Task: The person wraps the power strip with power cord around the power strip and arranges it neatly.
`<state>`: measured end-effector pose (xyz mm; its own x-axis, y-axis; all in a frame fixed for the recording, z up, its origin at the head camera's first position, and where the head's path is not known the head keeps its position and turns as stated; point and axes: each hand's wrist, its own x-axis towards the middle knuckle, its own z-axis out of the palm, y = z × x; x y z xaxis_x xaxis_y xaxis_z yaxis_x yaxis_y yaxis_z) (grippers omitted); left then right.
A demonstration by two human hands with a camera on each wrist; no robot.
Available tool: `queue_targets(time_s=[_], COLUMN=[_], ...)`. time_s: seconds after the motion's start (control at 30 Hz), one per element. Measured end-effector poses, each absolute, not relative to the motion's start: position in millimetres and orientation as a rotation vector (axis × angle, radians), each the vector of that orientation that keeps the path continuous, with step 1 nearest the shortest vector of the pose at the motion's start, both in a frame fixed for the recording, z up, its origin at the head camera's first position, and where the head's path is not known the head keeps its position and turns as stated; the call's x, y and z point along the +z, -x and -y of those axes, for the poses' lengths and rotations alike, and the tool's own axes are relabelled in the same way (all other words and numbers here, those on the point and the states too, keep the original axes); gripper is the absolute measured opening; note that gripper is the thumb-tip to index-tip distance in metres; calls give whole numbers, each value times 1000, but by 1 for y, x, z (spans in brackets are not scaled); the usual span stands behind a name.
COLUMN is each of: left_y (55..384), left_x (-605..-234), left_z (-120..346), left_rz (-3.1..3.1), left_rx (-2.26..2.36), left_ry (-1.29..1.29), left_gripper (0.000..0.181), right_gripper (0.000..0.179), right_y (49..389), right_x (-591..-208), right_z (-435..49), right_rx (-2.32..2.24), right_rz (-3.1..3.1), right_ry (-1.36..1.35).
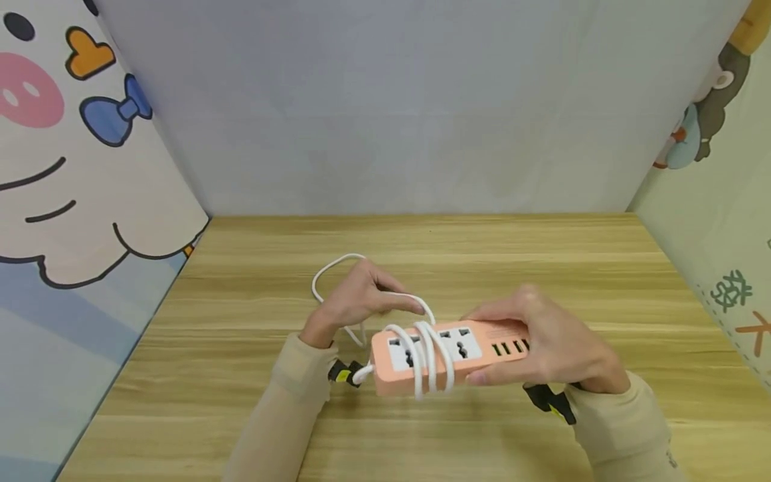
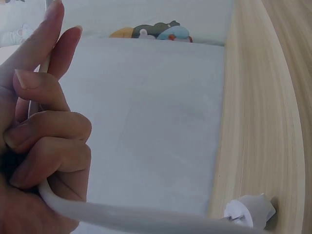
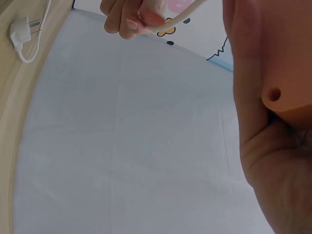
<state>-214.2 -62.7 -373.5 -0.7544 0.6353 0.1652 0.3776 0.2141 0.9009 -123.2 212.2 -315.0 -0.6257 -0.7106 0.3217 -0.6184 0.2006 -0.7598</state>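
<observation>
A pink power strip with white socket panels is held over the table, several loops of its white cord wound around its left half. My right hand grips the strip's right end, thumb along the near side and fingers on the far side. Above the strip's far edge, my left hand pinches the cord between thumb and fingers. In the left wrist view the cord runs through the curled fingers. The cord's white plug lies on the table; it also shows in the right wrist view.
The wooden table spreads beneath both hands. A pale grey backdrop rises at its far edge. Cartoon-printed panels stand at the left and right sides. Slack cord loops beyond the left wrist.
</observation>
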Motion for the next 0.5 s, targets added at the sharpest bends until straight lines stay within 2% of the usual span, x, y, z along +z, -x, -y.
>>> queue_targets(time_s=[0.13,0.5], left_y=[212,206], left_x=[-369,-362], left_z=[63,63], left_rz=[-2254,-2266], left_rx=[1479,1430], left_ry=[-1000,-1046], left_gripper=[5,6], right_gripper=[30,21], right_y=[124,121], right_x=[-316,-316], right_z=[-210,-206], right_rx=[-1329,-1082], right_rz=[-2301,-2382], right_ry=[1418,1340])
